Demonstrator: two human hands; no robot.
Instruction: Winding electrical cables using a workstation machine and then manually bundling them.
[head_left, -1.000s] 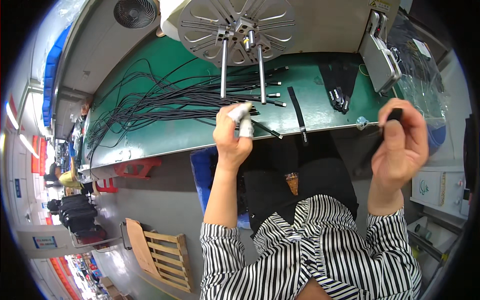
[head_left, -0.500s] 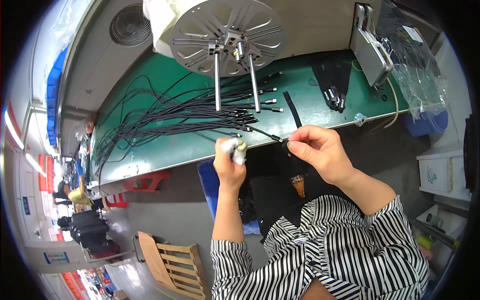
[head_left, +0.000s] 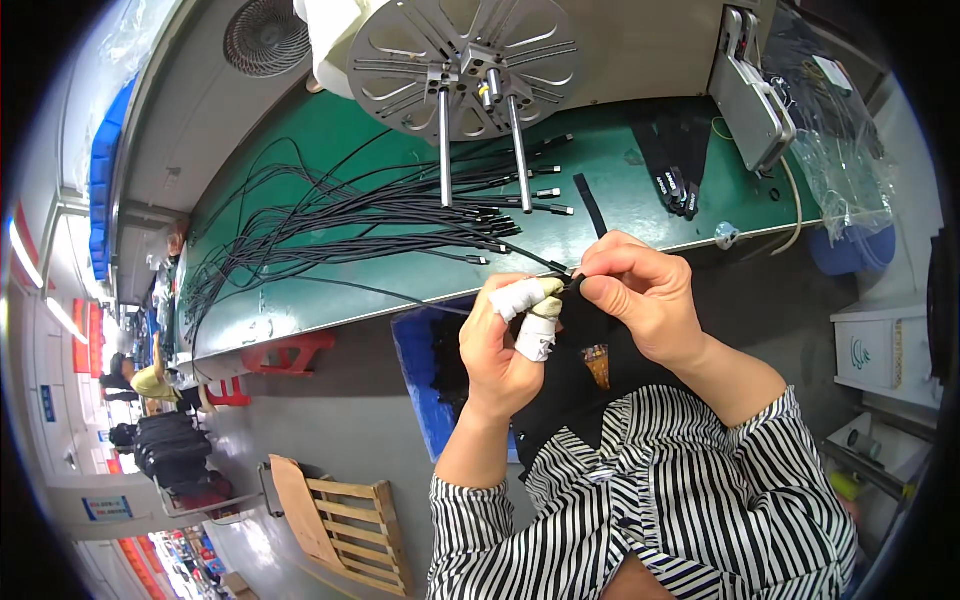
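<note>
My left hand has white wrapping and pale greenish tips on its thumb and forefinger. Those two fingers are pinched together at a small dark fold of a black strap, beside a black cable's plug end. My right hand grips the same fold between thumb and forefinger; the strap's flat tail sticks out beyond it over the green bench. The fingertips partly hide how strap and cable meet. Many black cables with metal-tipped plugs lie in a loose bundle to the left. One cable runs behind my left hand.
A metal wheel with two rods projects above the green bench. More black straps lie at the back right, near a metal bracket. A blue bin stands right; a wooden pallet is lower left.
My left hand has moved right and up to meet my right hand at the strap and cable end. My right hand keeps its pinch. The view has shifted slightly.
</note>
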